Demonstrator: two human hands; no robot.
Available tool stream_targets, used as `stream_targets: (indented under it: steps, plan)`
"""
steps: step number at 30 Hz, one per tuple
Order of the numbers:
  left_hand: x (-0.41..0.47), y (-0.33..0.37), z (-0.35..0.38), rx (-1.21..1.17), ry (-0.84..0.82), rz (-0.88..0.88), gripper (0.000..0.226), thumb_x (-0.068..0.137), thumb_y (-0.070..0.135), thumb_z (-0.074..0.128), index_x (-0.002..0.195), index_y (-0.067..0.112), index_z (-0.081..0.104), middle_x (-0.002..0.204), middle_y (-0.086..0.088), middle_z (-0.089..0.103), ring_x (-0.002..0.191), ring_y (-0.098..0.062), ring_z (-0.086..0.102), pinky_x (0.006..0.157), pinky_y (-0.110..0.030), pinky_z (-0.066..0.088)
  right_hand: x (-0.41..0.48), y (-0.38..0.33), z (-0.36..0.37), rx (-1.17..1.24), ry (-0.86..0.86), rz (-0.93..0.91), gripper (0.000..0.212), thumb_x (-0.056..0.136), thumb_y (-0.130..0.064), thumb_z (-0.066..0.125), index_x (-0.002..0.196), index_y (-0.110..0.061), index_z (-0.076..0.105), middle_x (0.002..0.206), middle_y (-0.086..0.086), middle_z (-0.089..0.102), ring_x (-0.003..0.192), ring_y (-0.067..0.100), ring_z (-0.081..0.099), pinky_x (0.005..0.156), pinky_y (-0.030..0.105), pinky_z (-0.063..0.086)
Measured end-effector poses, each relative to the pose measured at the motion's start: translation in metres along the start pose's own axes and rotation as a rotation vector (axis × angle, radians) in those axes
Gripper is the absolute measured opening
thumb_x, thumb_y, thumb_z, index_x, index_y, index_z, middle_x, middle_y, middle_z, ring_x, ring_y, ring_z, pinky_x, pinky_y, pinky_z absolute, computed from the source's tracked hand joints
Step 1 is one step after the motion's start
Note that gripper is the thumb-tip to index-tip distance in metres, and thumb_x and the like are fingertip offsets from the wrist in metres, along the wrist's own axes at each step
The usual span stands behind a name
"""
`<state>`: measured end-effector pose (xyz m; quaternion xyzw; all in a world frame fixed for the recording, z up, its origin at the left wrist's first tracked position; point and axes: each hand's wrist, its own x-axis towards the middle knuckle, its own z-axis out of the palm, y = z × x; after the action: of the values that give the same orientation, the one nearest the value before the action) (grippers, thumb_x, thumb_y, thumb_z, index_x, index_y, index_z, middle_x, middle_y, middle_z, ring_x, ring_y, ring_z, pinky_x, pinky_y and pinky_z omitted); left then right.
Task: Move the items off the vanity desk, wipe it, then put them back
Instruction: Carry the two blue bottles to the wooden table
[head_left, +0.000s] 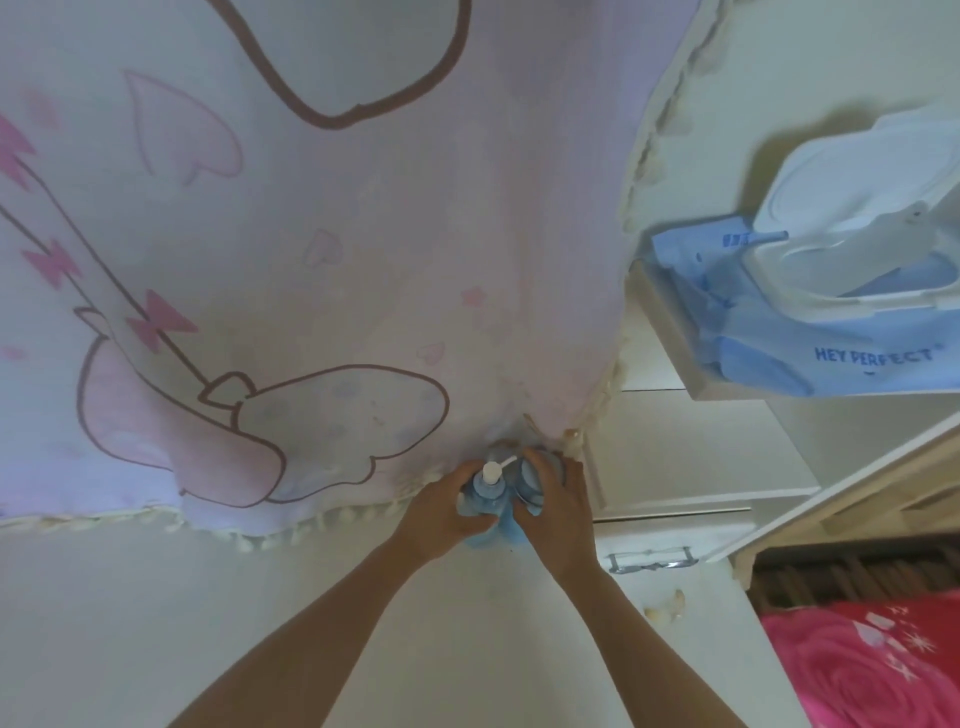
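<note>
Your left hand (441, 512) grips the blue pump bottle (487, 494) and your right hand (558, 501) grips a second blue container (531, 475), both at the pink cloth (311, 291) edge.

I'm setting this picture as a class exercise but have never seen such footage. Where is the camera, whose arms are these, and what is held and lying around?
No machine: a person wears one wide-angle camera on the head, looking down, so both bare arms are their own. The left hand and right hand grip a cluster of light blue plastic bottles, one with a white pump top; how many is unclear. Beyond them is a pale pink cartoon-printed cloth with a cream tasselled fringe. At right, a blue pack of wet wipes, its white lid flipped open, sits on a white shelf. A pink rose-patterned fabric shows at bottom right.
</note>
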<state>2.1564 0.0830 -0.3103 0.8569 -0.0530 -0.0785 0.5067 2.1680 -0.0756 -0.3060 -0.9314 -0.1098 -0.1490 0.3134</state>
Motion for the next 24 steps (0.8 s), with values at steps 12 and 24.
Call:
stream_targets:
  steps: [12,24]
  plan:
    - [-0.043,-0.025,-0.023,-0.026,0.243,-0.069,0.057,0.052,0.058,0.055,0.106,0.047,0.04,0.096,0.02,0.057,0.08,-0.002,0.051,0.069,-0.006,0.039,-0.022,-0.018,0.003,-0.004,-0.102,-0.121,0.079,0.054,-0.011,0.086,0.117,-0.031,0.043,0.102,0.009,0.064,0.089,0.029,0.064,0.064,0.025,0.051]
    - [-0.095,-0.029,-0.019,-0.103,0.426,-0.149,0.053,0.066,0.024,0.071,0.109,0.043,0.048,0.092,0.017,0.058,0.082,-0.007,0.056,0.07,-0.02,0.042,-0.038,-0.039,-0.017,0.041,-0.215,-0.012,0.065,0.075,-0.024,0.073,0.133,-0.026,0.044,0.117,0.01,0.058,0.104,0.025,0.058,0.079,0.028,0.048]
